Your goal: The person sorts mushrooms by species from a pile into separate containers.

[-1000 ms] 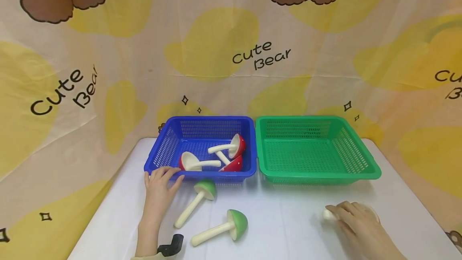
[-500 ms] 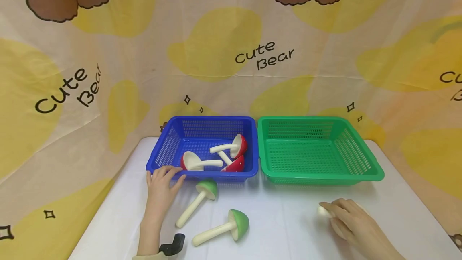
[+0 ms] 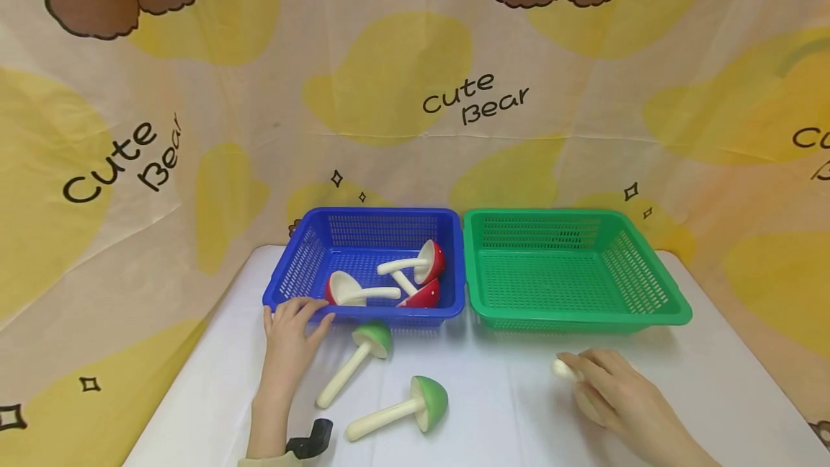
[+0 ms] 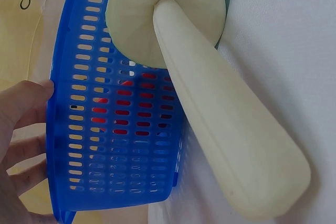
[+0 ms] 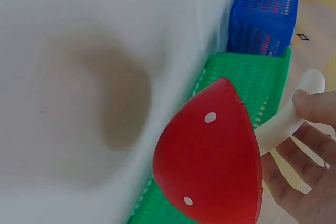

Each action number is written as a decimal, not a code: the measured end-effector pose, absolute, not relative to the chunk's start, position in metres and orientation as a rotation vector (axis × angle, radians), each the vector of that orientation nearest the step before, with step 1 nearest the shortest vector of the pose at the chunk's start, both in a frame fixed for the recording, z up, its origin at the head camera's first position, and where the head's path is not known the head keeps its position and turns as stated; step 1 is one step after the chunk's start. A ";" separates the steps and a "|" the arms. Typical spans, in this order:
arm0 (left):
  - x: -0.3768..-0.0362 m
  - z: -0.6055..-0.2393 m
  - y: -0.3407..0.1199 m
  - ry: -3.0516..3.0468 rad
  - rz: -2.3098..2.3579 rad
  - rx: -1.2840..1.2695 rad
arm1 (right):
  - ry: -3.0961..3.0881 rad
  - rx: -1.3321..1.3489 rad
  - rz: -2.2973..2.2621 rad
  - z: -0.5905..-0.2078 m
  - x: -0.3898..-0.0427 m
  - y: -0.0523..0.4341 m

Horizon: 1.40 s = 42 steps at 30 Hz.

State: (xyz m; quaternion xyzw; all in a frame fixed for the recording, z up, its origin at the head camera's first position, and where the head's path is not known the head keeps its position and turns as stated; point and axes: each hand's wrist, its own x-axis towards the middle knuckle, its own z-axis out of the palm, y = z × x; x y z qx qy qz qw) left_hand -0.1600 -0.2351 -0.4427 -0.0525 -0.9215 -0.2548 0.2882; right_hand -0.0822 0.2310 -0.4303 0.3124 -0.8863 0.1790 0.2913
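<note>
Sorting step: red mushroom in my right hand, lifting off the tabletop.

My right hand is curled round the red mushroom, fingers on its cream stem, cap just clear of the white tabletop in front of the green basket. My left hand lies flat with straight fingers on the near rim of the blue basket, gripping nothing. Three red mushrooms already sit in blue; two green mushrooms lie loose between my hands. Likely next: carry this one left across to the blue basket and clear its rim before letting go.
</note>
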 end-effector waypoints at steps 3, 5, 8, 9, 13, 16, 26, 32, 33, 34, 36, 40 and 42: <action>-0.160 -0.443 -0.235 -2.461 -0.681 -0.139 | -2.414 0.824 0.473 -0.422 -0.081 0.224; -0.160 -0.443 -0.236 -2.462 -0.679 -0.139 | -2.441 0.821 0.487 -0.417 -0.080 0.220; -0.161 -0.443 -0.236 -2.460 -0.682 -0.139 | -2.459 0.815 0.501 -0.411 -0.081 0.213; -0.161 -0.443 -0.236 -2.459 -0.684 -0.139 | -2.464 0.811 0.504 -0.409 -0.082 0.211; -0.161 -0.443 -0.235 -2.450 -0.691 -0.152 | -2.473 0.785 0.510 -0.402 -0.086 0.204; -0.161 -0.443 -0.235 -2.444 -0.692 -0.157 | -2.452 0.761 0.553 -0.396 -0.089 0.197; -0.162 -0.444 -0.236 -2.447 -0.689 -0.150 | -2.393 0.827 0.635 -0.371 -0.105 0.178; -0.162 -0.444 -0.236 -2.447 -0.685 -0.148 | -2.412 0.877 0.582 -0.354 -0.118 0.167; -0.162 -0.444 -0.236 -2.447 -0.686 -0.148 | -2.416 0.885 0.575 -0.352 -0.121 0.164; -0.162 -0.444 -0.236 -2.448 -0.686 -0.149 | -2.407 0.898 0.570 -0.349 -0.123 0.161; -0.162 -0.444 -0.236 -2.449 -0.686 -0.149 | -2.386 0.929 0.560 -0.345 -0.129 0.155; -0.162 -0.444 -0.236 -2.455 -0.690 -0.145 | -2.331 1.005 0.534 -0.337 -0.140 0.142; -0.162 -0.444 -0.237 -2.459 -0.695 -0.142 | -2.315 1.042 0.514 -0.333 -0.146 0.135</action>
